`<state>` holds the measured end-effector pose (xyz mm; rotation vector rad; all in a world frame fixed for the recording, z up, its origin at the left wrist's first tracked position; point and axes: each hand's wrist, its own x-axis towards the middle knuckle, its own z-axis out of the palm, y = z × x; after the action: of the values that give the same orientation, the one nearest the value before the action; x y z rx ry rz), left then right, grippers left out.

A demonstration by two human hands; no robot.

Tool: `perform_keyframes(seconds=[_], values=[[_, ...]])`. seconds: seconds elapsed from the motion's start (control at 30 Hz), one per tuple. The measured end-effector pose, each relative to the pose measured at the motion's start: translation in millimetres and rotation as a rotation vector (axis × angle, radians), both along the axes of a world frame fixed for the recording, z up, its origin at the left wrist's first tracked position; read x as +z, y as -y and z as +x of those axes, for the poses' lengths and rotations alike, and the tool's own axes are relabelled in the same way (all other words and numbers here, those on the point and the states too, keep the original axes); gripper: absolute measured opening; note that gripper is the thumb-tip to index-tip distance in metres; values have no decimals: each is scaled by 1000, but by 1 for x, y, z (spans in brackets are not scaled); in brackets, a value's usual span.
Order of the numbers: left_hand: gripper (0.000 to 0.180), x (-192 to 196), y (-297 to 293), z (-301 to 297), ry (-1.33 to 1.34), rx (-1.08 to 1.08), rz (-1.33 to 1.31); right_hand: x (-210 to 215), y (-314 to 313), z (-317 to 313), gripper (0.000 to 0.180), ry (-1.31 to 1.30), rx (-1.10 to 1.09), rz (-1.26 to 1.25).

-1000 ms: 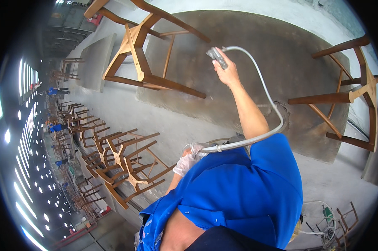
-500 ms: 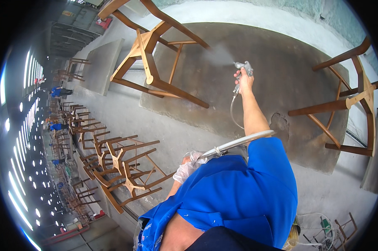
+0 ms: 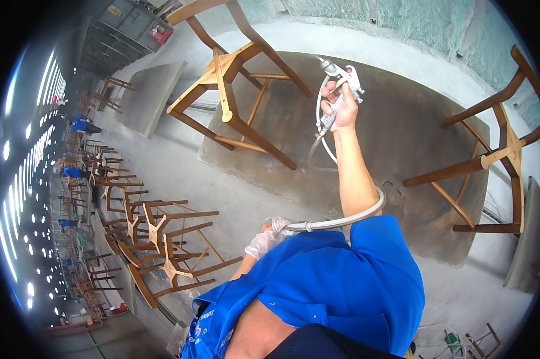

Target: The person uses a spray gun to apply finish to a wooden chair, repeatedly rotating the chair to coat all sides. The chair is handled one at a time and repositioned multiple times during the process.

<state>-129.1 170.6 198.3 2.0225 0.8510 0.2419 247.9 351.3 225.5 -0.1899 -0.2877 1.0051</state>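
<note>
My right hand (image 3: 343, 107), bare, is wrapped round a silver spray gun (image 3: 343, 76), its nozzle pointing up and left near a brown wooden chair frame (image 3: 222, 69). A faint haze shows at the nozzle tip. Thin tubes hang from the gun's handle. My left hand (image 3: 268, 236), in a clear plastic glove, is closed at my waist on a pale hose (image 3: 341, 222) that curves round my right forearm. Its fingers are partly hidden by the glove. The seatless chair frame stands left of the gun, apart from it.
A second chair frame (image 3: 503, 155) stands at the right. Beneath both lies a dark, stained board (image 3: 270, 161). Several more chair frames (image 3: 168, 263) stand in a row at the left, with people in blue (image 3: 78, 124) farther off. A pale green wall (image 3: 413, 30) rises behind.
My right hand has raised the spray gun and turned it more upright. The wide mist beside the chair leg has shrunk to a faint haze. My left hand stays at my waist.
</note>
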Motion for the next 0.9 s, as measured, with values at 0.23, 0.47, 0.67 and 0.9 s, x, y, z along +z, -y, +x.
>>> perform_keyframes(seconds=[0.23, 0.47, 0.67, 0.9], values=[[33, -9, 2, 5, 63, 5, 60, -20, 37, 9, 28, 361, -18, -674], [32, -3, -1, 23, 90, -81, 25, -14, 57, 48, 33, 389, 104, -394], [34, 12, -2, 38, 121, -120, 41, 6, 56, 67, 26, 283, 231, -313], [36, 15, -9, 43, 122, -143, 8, 24, 51, 78, 32, 496, 320, -448]])
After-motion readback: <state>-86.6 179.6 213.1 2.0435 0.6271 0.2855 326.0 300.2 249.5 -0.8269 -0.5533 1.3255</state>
